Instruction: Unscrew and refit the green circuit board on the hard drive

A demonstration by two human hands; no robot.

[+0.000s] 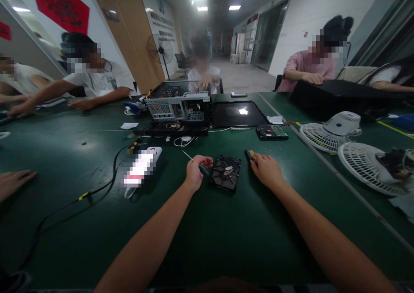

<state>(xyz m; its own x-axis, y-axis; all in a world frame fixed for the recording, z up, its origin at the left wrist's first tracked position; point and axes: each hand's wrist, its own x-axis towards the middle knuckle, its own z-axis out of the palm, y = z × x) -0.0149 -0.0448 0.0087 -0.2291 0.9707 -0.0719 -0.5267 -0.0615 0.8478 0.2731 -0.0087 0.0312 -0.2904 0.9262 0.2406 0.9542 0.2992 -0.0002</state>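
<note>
My left hand (195, 172) is closed around a screwdriver (203, 169) with a dark handle, its thin shaft pointing up and to the left. Just right of that hand lies a black hard drive (226, 173), flat on the green table, with a few small pieces on top of it. Farther right, my right hand (267, 169) rests on the table with its fingers curled on a small dark part (249, 155) that has a yellowish piece beside it. The fingers partly cover this part, so its kind is unclear.
Behind the drive stand an open computer case (179, 107), a dark flat panel (239, 113) and another hard drive (272, 132) with a green board. White fan parts (365, 166) lie right. A lit phone (142, 168) and black strap (114, 174) lie left. Several people sit around the table.
</note>
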